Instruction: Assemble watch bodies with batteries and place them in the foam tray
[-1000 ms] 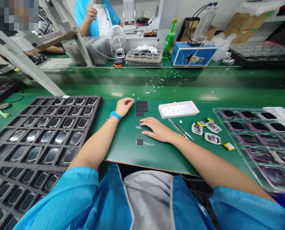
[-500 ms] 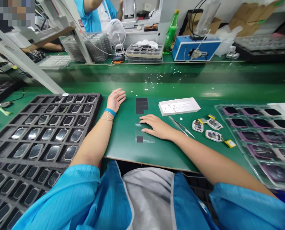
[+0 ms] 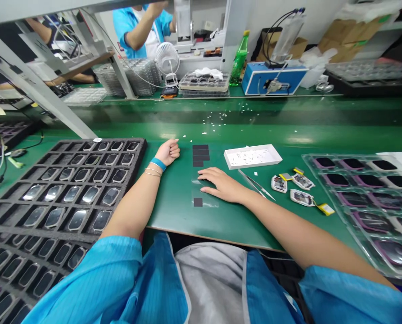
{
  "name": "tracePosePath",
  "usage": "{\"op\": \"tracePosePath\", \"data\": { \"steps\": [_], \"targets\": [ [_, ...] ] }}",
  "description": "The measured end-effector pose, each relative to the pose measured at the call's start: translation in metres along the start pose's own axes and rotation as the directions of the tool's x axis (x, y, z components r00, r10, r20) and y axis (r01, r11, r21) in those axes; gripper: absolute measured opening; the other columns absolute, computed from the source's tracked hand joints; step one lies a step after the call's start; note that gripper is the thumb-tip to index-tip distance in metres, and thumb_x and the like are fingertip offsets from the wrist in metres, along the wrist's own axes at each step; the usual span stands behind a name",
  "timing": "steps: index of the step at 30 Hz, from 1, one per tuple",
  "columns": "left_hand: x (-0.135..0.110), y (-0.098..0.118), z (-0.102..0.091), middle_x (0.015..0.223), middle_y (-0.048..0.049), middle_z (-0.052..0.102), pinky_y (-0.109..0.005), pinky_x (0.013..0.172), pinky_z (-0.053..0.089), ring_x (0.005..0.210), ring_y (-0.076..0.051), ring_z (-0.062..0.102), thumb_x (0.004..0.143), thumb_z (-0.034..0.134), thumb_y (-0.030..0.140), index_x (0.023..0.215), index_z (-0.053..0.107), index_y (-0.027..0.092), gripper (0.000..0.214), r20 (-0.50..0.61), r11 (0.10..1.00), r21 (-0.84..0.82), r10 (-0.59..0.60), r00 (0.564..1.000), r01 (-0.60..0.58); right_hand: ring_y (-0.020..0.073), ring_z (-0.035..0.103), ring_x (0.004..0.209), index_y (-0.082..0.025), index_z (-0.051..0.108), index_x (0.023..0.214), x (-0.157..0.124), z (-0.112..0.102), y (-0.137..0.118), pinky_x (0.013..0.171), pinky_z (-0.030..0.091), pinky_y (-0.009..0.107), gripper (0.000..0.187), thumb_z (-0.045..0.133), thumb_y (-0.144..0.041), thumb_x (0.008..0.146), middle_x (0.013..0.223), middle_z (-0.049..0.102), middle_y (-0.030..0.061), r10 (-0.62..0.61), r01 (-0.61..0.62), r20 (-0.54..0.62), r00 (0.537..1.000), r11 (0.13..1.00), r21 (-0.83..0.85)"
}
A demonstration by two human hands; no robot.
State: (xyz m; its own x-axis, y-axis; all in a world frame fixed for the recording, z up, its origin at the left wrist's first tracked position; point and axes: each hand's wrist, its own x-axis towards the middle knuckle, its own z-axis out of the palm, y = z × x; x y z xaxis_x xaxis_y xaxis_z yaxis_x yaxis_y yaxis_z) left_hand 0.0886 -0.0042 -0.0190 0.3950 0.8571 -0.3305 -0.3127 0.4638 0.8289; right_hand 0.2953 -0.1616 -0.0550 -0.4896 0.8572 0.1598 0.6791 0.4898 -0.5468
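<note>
My left hand (image 3: pixel 169 151) rests on the green tabletop (image 3: pixel 173 198) with its fingers curled in, and nothing shows in them. My right hand (image 3: pixel 223 185) lies palm down with its fingers apart, over a strip of clear film (image 3: pixel 210 204). Just beyond its fingertips are dark rectangular pieces (image 3: pixel 201 153) set in rows. A single dark square (image 3: pixel 198 202) sits on the film nearer to me. To the right of that hand, a pair of metal tweezers (image 3: pixel 255 185) lies on the table. A shallow white box (image 3: pixel 276 158) holds small white and dark bits.
On the left, a dark foam tray (image 3: pixel 140 148) carries watch cases in its compartments. Small opened watch modules (image 3: pixel 302 198) with yellow batteries lie at right, beside a clear plastic tray (image 3: pixel 332 202) of watch screens. Behind stand a fan (image 3: pixel 167 58), a green bottle (image 3: pixel 240 58) and a blue box (image 3: pixel 275 80).
My left hand has curled its fingers in from being open. The right hand stays put on the film. The whole view has tilted up slightly.
</note>
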Motion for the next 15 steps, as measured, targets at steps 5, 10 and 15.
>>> {"op": "tracePosePath", "data": {
  "steps": [5,10,15],
  "targets": [
    [0.002,0.001,-0.002,0.044,0.0085,0.019,-0.014,0.034,0.016,0.036,-0.002,0.019,0.095,0.056,0.020,0.055,0.020,0.020,0.054,0.018,1.000,-0.007,-0.030,0.999,0.030,0.0345,0.052,0.139,-0.020,0.070,0.126,-0.001,-0.001,0.000,0.116,0.043,0.061,0.040,0.060,-0.044,0.096,0.144,0.062,0.0158,-0.014,0.014,-0.001,1.000,1.000,0.008],
    [-0.004,0.003,-0.003,0.046,0.0071,0.023,-0.011,0.033,0.013,0.036,-0.002,0.021,0.097,0.054,0.024,0.054,0.026,0.018,0.052,0.090,0.998,0.030,-0.066,0.994,0.064,0.0348,0.051,0.139,-0.018,0.069,0.127,0.000,-0.002,-0.002,0.116,0.043,0.060,0.041,0.061,-0.044,0.097,0.144,0.062,0.0164,0.009,-0.009,0.008,1.000,1.000,0.003],
    [-0.012,0.002,-0.002,0.049,0.0053,0.030,-0.010,0.030,0.012,0.037,-0.004,0.027,0.091,0.064,0.026,0.056,0.034,0.018,0.047,0.255,0.925,0.264,-0.341,0.905,0.274,0.0343,0.051,0.139,-0.019,0.069,0.127,0.000,-0.001,-0.001,0.116,0.044,0.059,0.040,0.061,-0.043,0.097,0.144,0.062,0.0155,-0.007,0.007,0.004,1.000,1.000,-0.009]
  ]
}}
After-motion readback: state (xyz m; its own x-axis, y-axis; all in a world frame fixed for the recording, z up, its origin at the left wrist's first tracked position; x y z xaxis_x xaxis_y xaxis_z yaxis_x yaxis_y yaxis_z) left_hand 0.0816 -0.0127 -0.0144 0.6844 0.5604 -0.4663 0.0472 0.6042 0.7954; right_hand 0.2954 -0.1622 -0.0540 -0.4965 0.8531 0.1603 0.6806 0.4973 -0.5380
